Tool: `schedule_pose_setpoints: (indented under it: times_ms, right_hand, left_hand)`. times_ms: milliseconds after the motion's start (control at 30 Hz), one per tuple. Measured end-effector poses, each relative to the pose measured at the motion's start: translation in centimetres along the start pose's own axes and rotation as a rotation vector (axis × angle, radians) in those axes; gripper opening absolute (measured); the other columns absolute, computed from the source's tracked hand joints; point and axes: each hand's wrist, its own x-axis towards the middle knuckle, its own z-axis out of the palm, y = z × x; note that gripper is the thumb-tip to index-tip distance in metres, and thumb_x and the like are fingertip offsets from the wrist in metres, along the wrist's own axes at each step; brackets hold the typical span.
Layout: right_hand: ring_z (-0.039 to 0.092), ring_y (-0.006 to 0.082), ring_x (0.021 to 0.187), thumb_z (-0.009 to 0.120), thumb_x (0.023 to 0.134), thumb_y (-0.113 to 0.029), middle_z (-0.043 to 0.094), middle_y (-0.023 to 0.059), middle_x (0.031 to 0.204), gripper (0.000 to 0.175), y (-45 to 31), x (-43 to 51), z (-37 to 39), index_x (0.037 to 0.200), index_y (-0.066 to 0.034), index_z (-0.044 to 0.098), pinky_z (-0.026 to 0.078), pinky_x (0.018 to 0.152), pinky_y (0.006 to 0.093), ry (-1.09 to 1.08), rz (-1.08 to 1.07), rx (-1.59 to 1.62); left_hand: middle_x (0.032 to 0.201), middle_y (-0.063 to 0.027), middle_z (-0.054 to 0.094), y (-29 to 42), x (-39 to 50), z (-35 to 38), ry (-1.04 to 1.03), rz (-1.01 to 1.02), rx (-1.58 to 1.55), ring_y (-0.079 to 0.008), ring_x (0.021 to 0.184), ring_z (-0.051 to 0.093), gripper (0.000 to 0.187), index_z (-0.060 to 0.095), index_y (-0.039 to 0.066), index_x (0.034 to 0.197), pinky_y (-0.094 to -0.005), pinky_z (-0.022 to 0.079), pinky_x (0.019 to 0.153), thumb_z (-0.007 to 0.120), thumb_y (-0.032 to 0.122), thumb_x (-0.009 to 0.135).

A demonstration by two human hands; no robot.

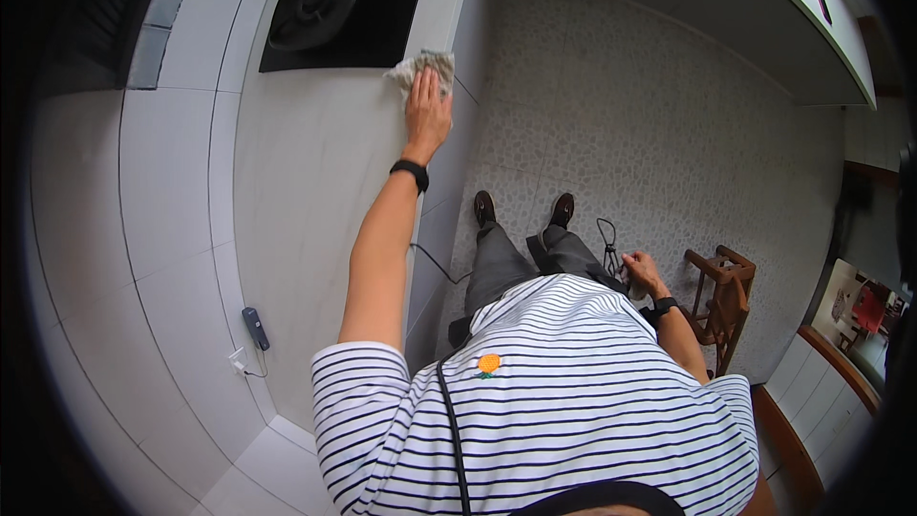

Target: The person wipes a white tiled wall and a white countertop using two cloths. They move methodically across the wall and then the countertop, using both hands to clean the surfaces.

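My left hand (428, 117) presses a pale patterned cloth (423, 64) against the light countertop (315, 150), at its front edge. Fingers lie extended over the cloth, which touches the near corner of a black glass gas hob (380, 21). On the hob sits a dark pan support (315, 3) around a burner. My right hand (642, 272) hangs low beside my right hip with its fingers curled. A looped black cable (609, 247) dangles next to it; whether the hand grips anything is unclear.
A dark handheld device (255, 328) on the counter has a cord to a wall socket (238, 362). A wooden stool (720, 294) stands at the right on the pebble-patterned floor (645, 122). A white overhanging cabinet (802, 29) is at upper right. Another cable (437, 265) hangs by the counter front.
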Motion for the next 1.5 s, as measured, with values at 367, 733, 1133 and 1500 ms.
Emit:
schedule_pose_setpoints:
  times_ms: [367,733,1133,1500]
  right_hand:
    - [0.070,0.0210,0.071,0.064,0.095,-0.035,0.073,0.0137,0.078,0.039,-5.5,3.1,2.8,0.091,0.0034,0.066,0.054,0.067,0.0373,0.040,-0.101,0.047]
    - [0.071,0.0247,0.075,0.065,0.094,-0.039,0.073,0.0150,0.080,0.043,-3.9,-0.3,4.4,0.094,0.0038,0.068,0.054,0.068,0.0394,-0.011,0.005,-0.033]
    - [0.066,0.0183,0.070,0.064,0.095,-0.040,0.070,0.0104,0.078,0.042,-7.0,2.7,3.9,0.094,0.0026,0.067,0.052,0.064,0.0357,0.020,-0.140,0.183]
    - [0.059,0.0127,0.077,0.063,0.097,-0.045,0.064,0.0042,0.089,0.042,-23.1,-1.4,1.8,0.100,-0.0030,0.064,0.048,0.067,0.0285,-0.206,-0.297,0.239]
  left_hand:
    - [0.157,-0.0206,0.038,0.5,-4.0,-2.3,-0.072,0.060,-0.055,-0.0370,0.148,0.030,0.063,0.041,-0.006,0.148,-0.0437,0.027,0.121,0.056,0.030,0.098]
    - [0.153,-0.0183,0.043,-1.4,0.1,-1.7,-0.110,0.050,-0.053,-0.0352,0.145,0.034,0.060,0.046,-0.004,0.144,-0.0415,0.030,0.120,0.060,0.029,0.096]
    - [0.158,-0.0168,0.037,-0.7,-10.5,-5.6,-0.221,0.050,0.011,-0.0345,0.147,0.032,0.068,0.039,-0.001,0.150,-0.0430,0.030,0.120,0.060,0.037,0.097]
    - [0.164,-0.0079,0.028,-2.3,-3.0,-1.3,-0.162,-0.018,0.083,-0.0292,0.152,0.022,0.070,0.036,0.007,0.154,-0.0478,0.022,0.121,0.057,0.043,0.097]
